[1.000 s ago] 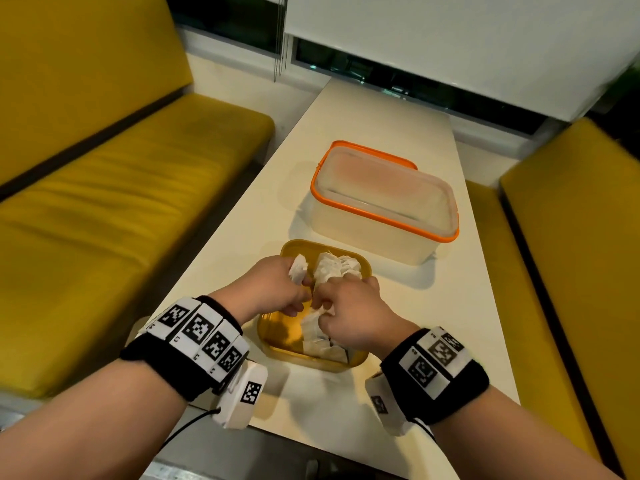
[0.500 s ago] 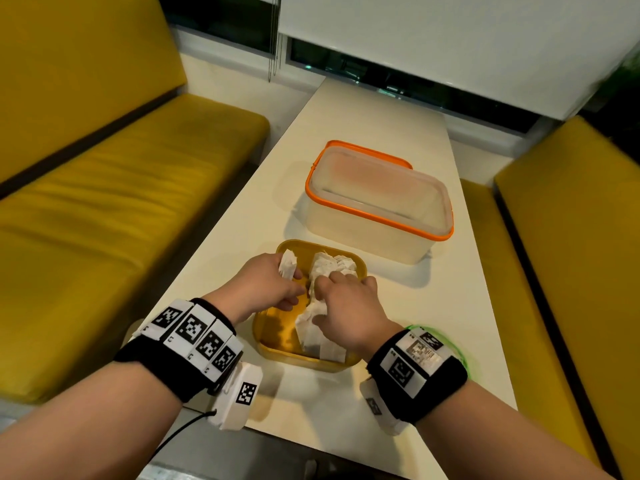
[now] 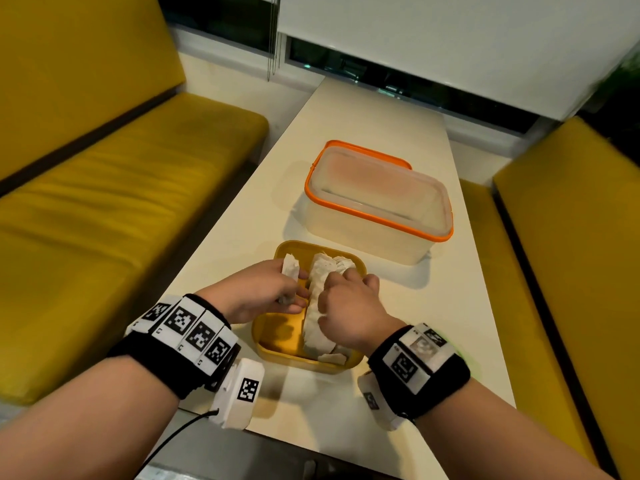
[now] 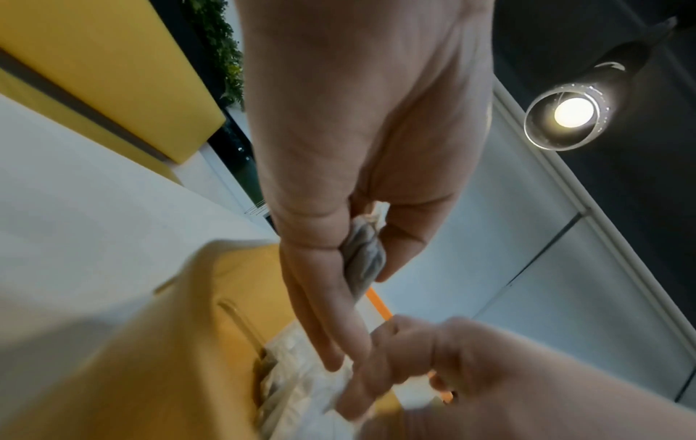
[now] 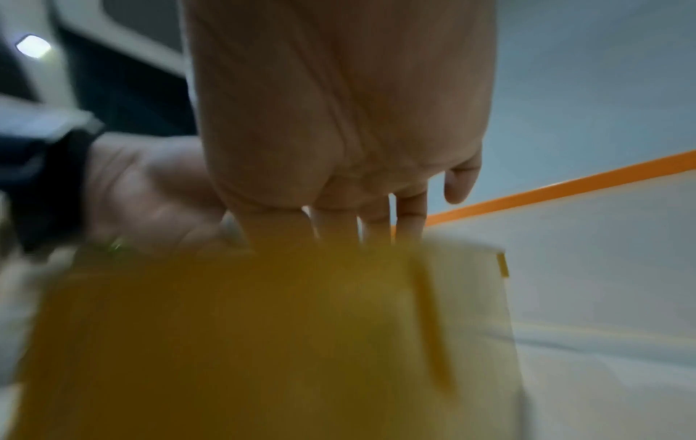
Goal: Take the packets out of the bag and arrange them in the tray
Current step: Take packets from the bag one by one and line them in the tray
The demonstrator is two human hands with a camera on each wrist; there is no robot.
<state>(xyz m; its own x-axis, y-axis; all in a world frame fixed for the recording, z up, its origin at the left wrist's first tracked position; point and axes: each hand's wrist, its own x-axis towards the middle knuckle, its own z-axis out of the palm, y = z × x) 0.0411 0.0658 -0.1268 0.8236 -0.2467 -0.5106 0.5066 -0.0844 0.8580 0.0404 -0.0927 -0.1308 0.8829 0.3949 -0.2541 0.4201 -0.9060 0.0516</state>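
Cream tabletop (image 3: pixel 363 133) running between yellow benches (image 3: pixel 121 202). Yellow tray (image 3: pixel 277 336) sitting just in front of orange-rimmed box (image 3: pixel 377 202).

Left hand (image 3: pixel 258 296) pinching one packet (image 3: pixel 290 268) over tray, likely waiting for slot.

Right hand (image 3: pixel 349 306) curling fingers onto upright packet row (image 3: pixel 318 306), probably steadying it.

Left wrist view showing pinch (image 4: pixel 363 256); right wrist view blurring, tray wall (image 5: pixel 226 342) hiding fingertips.

Bag not showing.

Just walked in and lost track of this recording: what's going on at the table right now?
A person is arranging white packets in a yellow tray on a table. The left hand pinches one packet above the tray's left side, while the right hand grips the row of packets standing along the tray's right side. An orange-rimmed plastic container sits just beyond the tray.
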